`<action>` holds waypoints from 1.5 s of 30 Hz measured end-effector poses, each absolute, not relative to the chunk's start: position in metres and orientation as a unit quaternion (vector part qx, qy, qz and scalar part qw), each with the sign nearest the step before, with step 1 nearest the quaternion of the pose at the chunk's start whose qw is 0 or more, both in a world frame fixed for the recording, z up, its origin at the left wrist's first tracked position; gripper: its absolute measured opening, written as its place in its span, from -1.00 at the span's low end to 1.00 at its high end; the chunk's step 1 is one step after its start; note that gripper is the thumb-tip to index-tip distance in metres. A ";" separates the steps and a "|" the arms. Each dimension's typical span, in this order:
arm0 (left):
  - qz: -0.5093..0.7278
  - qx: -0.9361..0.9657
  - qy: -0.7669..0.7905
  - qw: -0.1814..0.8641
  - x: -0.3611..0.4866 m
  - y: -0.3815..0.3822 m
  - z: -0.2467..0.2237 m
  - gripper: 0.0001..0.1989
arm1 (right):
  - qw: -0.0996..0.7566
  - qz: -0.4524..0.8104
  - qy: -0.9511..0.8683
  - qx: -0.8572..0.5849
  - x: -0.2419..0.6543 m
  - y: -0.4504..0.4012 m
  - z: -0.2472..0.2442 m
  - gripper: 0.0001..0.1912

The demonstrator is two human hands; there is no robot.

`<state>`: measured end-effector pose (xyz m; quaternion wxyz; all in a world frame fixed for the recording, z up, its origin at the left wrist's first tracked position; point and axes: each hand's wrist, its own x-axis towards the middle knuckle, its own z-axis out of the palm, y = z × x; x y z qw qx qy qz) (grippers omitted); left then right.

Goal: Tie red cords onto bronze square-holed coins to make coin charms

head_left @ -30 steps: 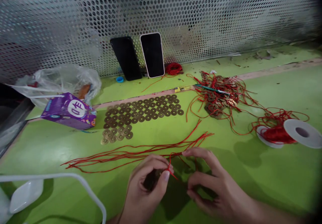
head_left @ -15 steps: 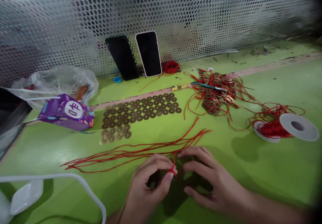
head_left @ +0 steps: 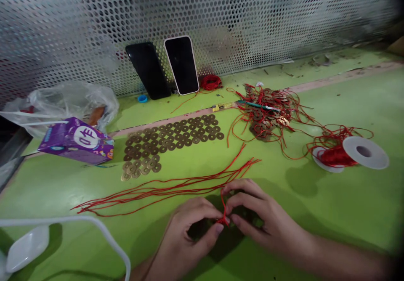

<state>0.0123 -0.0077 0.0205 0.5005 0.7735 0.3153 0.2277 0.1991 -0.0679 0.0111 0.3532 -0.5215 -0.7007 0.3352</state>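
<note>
A short red cord [head_left: 224,205] with a small knot at its lower end is pinched between the thumb and forefinger of my left hand [head_left: 192,230]. My right hand [head_left: 255,209] comes in from the right, fingers curled. Its thumb and middle finger close in at the knot, and its forefinger touches the cord's upper part. Just beyond both hands, several long cut red cords [head_left: 164,187] lie in a loose bundle. Behind them, rows of brass coins with holes [head_left: 179,133] are spread on the green table [head_left: 344,218].
At the right are a spool of red cord [head_left: 366,152] and a heap of corded coins [head_left: 268,112] with a pen on it. Two phones [head_left: 182,64] lean against the perforated metal panel [head_left: 227,16]. A purple box [head_left: 78,140], plastic bag [head_left: 63,100] and white cable [head_left: 104,230] are left.
My right hand has moved left, bringing its fingertips from beside the knot onto the cord. My left hand still pinches it. The view has shifted slightly.
</note>
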 end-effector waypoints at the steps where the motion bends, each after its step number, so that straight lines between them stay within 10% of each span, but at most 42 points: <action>1: 0.224 0.774 0.318 0.501 0.012 -0.008 0.021 -0.90 | 0.351 0.341 -0.695 -0.527 0.199 -0.068 0.012 -0.90; 45: 0.181 0.742 0.387 0.516 0.010 -0.013 0.019 -0.91 | 0.335 0.354 -0.707 -0.513 0.199 -0.070 0.010 -0.92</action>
